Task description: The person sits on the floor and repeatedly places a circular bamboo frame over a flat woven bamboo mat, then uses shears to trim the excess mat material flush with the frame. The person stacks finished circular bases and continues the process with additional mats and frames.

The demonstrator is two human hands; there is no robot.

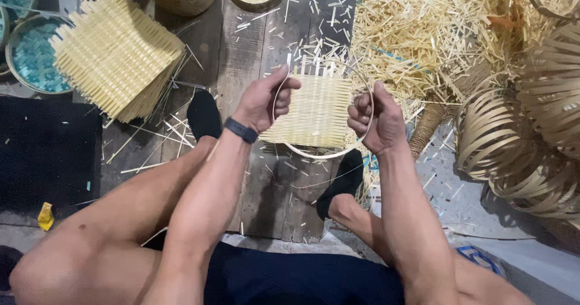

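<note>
A: Both hands up in front, over the wooden floor (241, 57). What's the left hand (261, 102) got?

B: Its grip is pinched on the left edge of a thin hoop (320, 155), thumb on top. A square woven mat (314, 112) sits inside that ring, between the two hands.

A: And the right hand (374, 122)?

B: Clenched in a fist around the hoop's right side. The mat hangs above the black-socked feet (204, 115).

A: Surroundings?

B: A stack of woven squares (115, 51) upper left, loose straw trimmings (423, 33) upper right, coiled strips (519, 142) far right.
</note>
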